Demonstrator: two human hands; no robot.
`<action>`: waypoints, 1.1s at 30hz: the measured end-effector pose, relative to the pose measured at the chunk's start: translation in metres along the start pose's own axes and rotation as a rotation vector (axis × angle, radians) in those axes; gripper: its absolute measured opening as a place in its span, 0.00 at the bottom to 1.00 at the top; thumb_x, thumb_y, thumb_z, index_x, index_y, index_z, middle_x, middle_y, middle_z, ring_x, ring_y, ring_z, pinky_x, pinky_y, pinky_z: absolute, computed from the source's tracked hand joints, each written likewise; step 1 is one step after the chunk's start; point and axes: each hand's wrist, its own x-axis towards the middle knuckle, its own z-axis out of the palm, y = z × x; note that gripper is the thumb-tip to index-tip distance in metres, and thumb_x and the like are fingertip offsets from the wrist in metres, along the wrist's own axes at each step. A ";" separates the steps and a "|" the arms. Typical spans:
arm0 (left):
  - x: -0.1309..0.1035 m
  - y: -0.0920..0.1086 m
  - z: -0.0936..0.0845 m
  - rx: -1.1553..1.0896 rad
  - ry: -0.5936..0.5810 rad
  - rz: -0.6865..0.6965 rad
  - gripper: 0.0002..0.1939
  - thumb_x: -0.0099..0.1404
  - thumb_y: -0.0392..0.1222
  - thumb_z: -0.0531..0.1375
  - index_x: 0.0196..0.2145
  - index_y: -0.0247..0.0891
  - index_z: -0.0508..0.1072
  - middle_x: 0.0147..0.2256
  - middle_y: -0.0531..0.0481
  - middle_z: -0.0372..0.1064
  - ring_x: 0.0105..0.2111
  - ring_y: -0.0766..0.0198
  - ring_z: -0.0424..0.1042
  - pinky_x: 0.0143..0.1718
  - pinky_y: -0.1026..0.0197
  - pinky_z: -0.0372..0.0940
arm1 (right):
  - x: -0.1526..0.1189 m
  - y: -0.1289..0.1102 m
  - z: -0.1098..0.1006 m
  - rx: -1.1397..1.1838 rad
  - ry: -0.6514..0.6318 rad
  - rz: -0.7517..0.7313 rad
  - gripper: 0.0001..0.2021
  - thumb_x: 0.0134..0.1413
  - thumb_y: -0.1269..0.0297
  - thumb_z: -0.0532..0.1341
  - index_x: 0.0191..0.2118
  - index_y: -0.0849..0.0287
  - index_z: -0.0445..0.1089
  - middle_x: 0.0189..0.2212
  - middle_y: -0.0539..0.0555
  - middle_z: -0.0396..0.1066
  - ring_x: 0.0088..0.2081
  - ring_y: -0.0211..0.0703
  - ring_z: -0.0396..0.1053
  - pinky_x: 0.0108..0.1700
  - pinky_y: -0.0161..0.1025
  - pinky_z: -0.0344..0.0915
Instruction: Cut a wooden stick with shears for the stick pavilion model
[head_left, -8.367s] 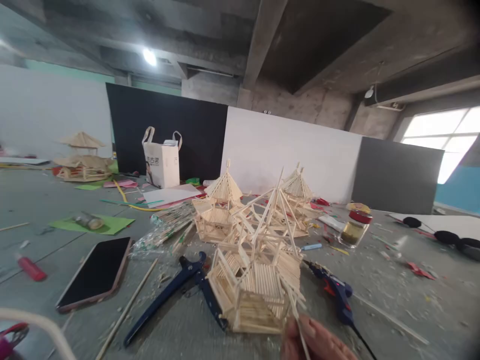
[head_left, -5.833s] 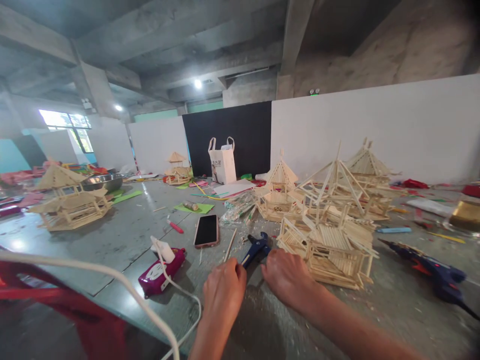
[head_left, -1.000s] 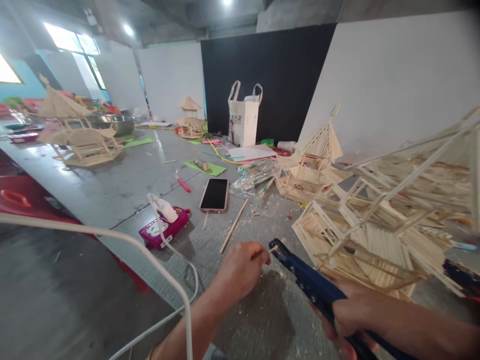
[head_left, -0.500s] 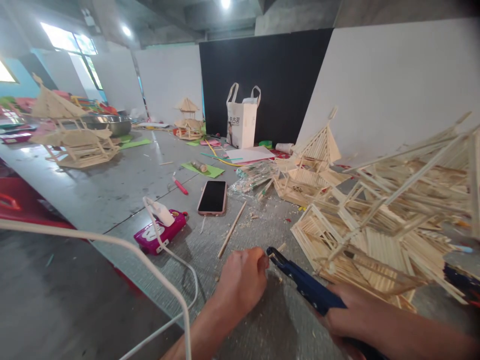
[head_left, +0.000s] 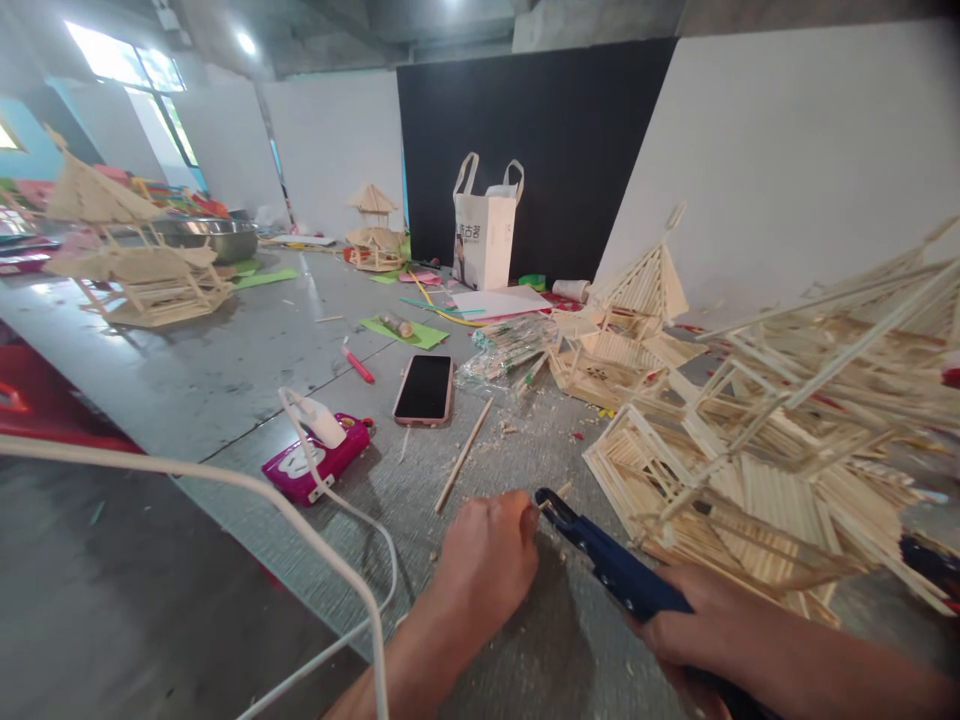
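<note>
A short stick (head_left: 559, 492) sits in the tip of blue cutters (head_left: 600, 560) low over the table (head_left: 225, 370). The left hand (head_left: 484, 560) pinches the stick; the right hand (head_left: 694, 625) is clamped around the cutter handles. A stick model (head_left: 742, 480) stands just beside them, a phone (head_left: 424, 388) farther off.

two hands (head_left: 487, 560), one cutter (head_left: 611, 570), one phone (head_left: 424, 388)

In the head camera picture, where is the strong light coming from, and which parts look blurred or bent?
Head view: daylight enters through the window at upper left, plus a ceiling lamp; glare shines on the table behind the stick model. The left hand casts a soft shadow. The near stick structure at right is stretched and blurred; the white cable bows with lens distortion.
</note>
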 end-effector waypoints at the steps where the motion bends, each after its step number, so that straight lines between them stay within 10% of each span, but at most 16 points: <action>1: 0.000 0.000 0.000 0.009 0.003 0.001 0.13 0.62 0.34 0.48 0.29 0.39 0.73 0.30 0.47 0.76 0.33 0.58 0.74 0.29 0.62 0.55 | 0.001 0.001 0.000 0.008 0.002 -0.007 0.05 0.40 0.64 0.51 0.27 0.59 0.59 0.16 0.48 0.60 0.18 0.35 0.60 0.19 0.30 0.57; 13: -0.002 -0.001 0.003 0.110 -0.010 0.016 0.13 0.64 0.36 0.48 0.30 0.39 0.71 0.29 0.45 0.75 0.33 0.56 0.74 0.27 0.60 0.55 | 0.005 0.003 0.002 -0.108 0.069 -0.018 0.05 0.48 0.66 0.51 0.25 0.60 0.60 0.14 0.47 0.59 0.15 0.33 0.58 0.17 0.28 0.55; 19: -0.006 0.009 -0.001 0.169 -0.073 -0.013 0.11 0.59 0.30 0.50 0.34 0.36 0.71 0.31 0.41 0.75 0.34 0.53 0.75 0.27 0.60 0.60 | 0.016 0.008 0.008 0.033 -0.075 -0.093 0.23 0.52 0.54 0.49 0.11 0.59 0.51 0.06 0.46 0.49 0.08 0.29 0.49 0.10 0.27 0.48; 33: -0.005 0.020 -0.004 0.249 -0.112 -0.002 0.14 0.61 0.27 0.48 0.37 0.34 0.71 0.31 0.41 0.76 0.31 0.49 0.77 0.26 0.57 0.66 | 0.022 0.002 0.013 0.157 -0.068 -0.082 0.17 0.45 0.69 0.49 0.09 0.58 0.51 0.05 0.46 0.48 0.06 0.30 0.45 0.08 0.27 0.47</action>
